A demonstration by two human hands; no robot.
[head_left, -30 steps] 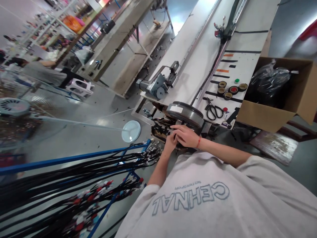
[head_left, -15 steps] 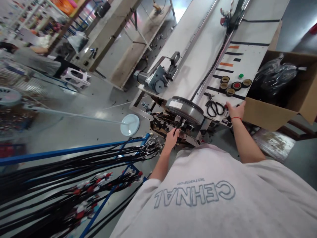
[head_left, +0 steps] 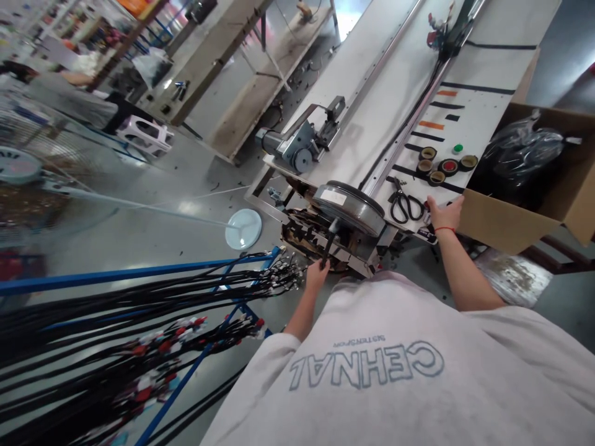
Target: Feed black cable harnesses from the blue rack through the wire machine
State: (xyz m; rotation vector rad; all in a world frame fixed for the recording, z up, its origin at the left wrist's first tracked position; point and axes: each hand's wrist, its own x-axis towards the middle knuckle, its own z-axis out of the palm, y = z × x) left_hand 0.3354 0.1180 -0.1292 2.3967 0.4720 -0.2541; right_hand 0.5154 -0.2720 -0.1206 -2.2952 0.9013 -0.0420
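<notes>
My left hand [head_left: 317, 272] is closed around the lower end of a black handle-like bar [head_left: 329, 246]. The bar slants up to a shiny metal piece in front of a round metal wheel [head_left: 349, 207] with a white label. This wheel sits at the near end of the long white table [head_left: 372, 74]. My right hand [head_left: 445, 214] rests at the table's near right corner, thumb and fingers apart, with no object visible in it. Black-handled scissors [head_left: 405, 207] lie just left of it. Small dark labelled items [head_left: 426, 233] are by its wrist.
Several tape rolls [head_left: 449, 166] and a green cap [head_left: 458, 148] lie on the table. A cardboard box [head_left: 506, 220] with bagged black contents stands right. A motor unit [head_left: 297, 152] is mounted left. Black cables [head_left: 139, 303] hang on a blue rack [head_left: 116, 277]. A person [head_left: 69, 102] is far left.
My left hand has moved down and left, and the black bar now shows stretched out between it and the wheel. The right hand stays at the table corner; the view has shifted slightly.
</notes>
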